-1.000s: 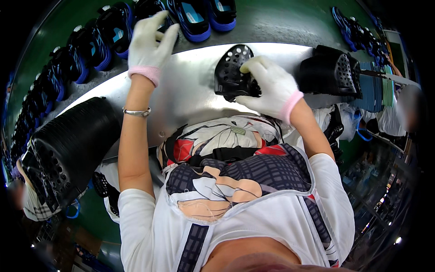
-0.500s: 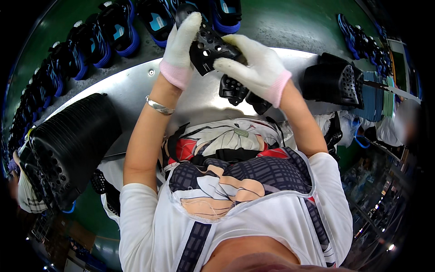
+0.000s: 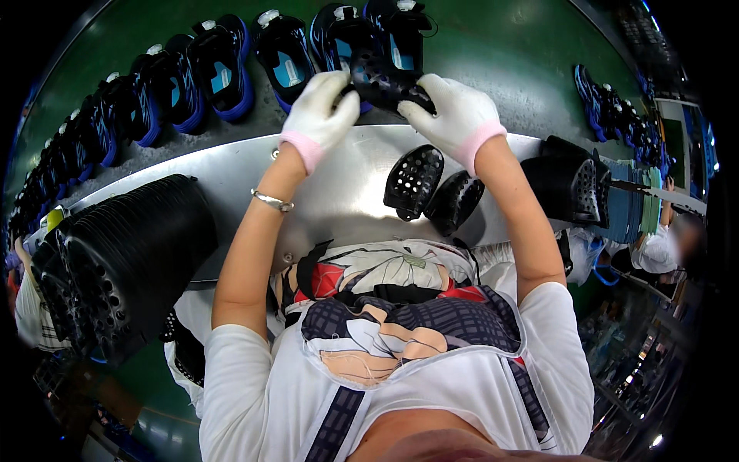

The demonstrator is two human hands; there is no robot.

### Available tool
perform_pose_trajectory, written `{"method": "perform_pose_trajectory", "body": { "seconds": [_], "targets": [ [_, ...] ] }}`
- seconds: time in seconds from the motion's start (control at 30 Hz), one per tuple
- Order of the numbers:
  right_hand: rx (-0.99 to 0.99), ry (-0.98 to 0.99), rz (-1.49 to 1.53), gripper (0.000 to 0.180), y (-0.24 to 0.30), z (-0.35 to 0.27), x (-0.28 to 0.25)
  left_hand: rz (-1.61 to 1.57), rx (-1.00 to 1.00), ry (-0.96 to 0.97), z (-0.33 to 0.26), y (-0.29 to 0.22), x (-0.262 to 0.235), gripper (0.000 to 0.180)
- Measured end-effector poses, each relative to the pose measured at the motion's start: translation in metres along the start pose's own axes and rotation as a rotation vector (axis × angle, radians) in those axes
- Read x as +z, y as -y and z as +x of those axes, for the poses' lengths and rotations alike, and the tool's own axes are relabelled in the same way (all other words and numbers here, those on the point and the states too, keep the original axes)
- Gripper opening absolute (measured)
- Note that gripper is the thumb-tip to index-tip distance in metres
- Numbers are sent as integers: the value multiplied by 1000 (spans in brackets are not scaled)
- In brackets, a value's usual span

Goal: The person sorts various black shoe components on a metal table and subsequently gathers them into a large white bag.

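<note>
The black, hole-studded plastic shell (image 3: 379, 77) has moved out over the black-and-blue sports shoes (image 3: 402, 38) — left hand (image 3: 322, 109) and right hand (image 3: 454, 115) both clamped on it — so work now seems centred there.

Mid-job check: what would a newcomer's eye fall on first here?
Likely the white-gloved left hand and right hand, upper centre, either side of a black piece with holes. Next, the curving row of black-and-blue shoes along the upper left, then the thick black stack at left, beside the metal ledge.
</note>
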State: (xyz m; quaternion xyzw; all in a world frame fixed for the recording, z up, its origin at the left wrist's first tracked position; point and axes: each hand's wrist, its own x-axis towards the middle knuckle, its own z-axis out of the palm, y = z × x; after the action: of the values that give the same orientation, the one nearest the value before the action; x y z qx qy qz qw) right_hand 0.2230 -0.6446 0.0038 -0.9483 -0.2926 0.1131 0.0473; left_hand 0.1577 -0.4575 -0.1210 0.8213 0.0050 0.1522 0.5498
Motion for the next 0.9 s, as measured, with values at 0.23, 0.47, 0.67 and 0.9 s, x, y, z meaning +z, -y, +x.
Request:
{"method": "perform_pose_trajectory", "body": {
  "seconds": [0.23,0.47,0.67,0.9],
  "targets": [
    [-67,366,-290,39,32,66,-47,280,-71,153,15,-2,13,31],
    [-88,385,-469,35,55,125,-7,336,-167,228,21,-4,11,31],
    [52,293,-367,22,75,133,45,394,-410,471,38,3,11,34],
    [-35,313,-372,24,60,142,50,420,-371,589,49,3,3,34]
  ]
}}
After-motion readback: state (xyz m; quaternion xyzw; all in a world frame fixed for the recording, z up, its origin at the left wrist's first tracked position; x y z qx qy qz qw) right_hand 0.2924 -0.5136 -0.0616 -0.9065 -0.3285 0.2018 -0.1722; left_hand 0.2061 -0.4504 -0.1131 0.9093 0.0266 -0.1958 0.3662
